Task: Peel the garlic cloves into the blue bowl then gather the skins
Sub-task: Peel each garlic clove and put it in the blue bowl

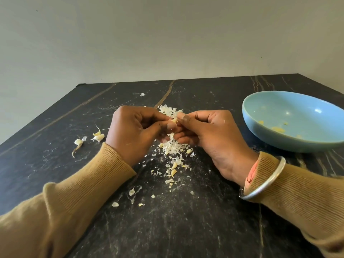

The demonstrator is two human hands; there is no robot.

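My left hand and my right hand meet at the middle of the table, fingertips pinched together on one small garlic clove. Under and behind the hands lies a heap of white garlic skins, with a few small cloves among the scraps nearer me. Three unpeeled cloves lie on the table to the left of my left hand. The blue bowl stands at the right, apart from the hands, with several pale yellow peeled pieces inside.
The dark marbled table carries stray skin flakes toward its near side. A pale wall rises behind its far edge. A silver bangle circles my right wrist over the tan sleeve.
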